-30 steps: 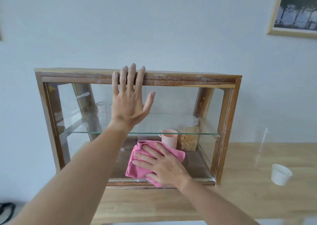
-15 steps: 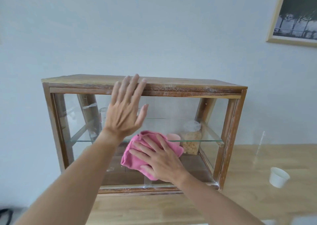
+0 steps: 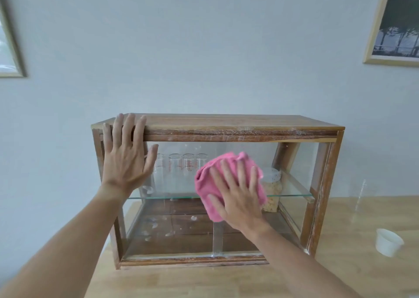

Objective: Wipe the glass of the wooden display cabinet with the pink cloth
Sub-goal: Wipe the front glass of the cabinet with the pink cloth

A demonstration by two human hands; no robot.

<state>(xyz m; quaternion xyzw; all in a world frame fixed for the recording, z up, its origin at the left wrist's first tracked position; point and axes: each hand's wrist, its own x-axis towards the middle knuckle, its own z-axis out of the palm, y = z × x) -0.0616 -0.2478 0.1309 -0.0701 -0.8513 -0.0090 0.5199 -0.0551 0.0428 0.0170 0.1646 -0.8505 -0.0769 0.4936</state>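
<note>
Glass (image 3: 181, 227) is brittle: your flat right hand (image 3: 238, 197) presses soft cloth (image 3: 205, 184); splayed left hand (image 3: 127, 159) steadies cabinet (image 3: 226, 125).

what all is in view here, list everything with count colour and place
display cabinet: 1, brown wood with glass, on the table against the wall
pink cloth: 1, pink, pressed on the front glass, right of middle
measuring glasses: about 4, clear with red marks, on the glass shelf inside
jar: 1, clear with tan contents, inside at right
paper cup: 1, white, on the table at right
table: 1, light wood
framed pictures: 2, on the wall, at either edge
left hand: flat, fingers over the cabinet's top edge
right hand: flat on the cloth
</note>
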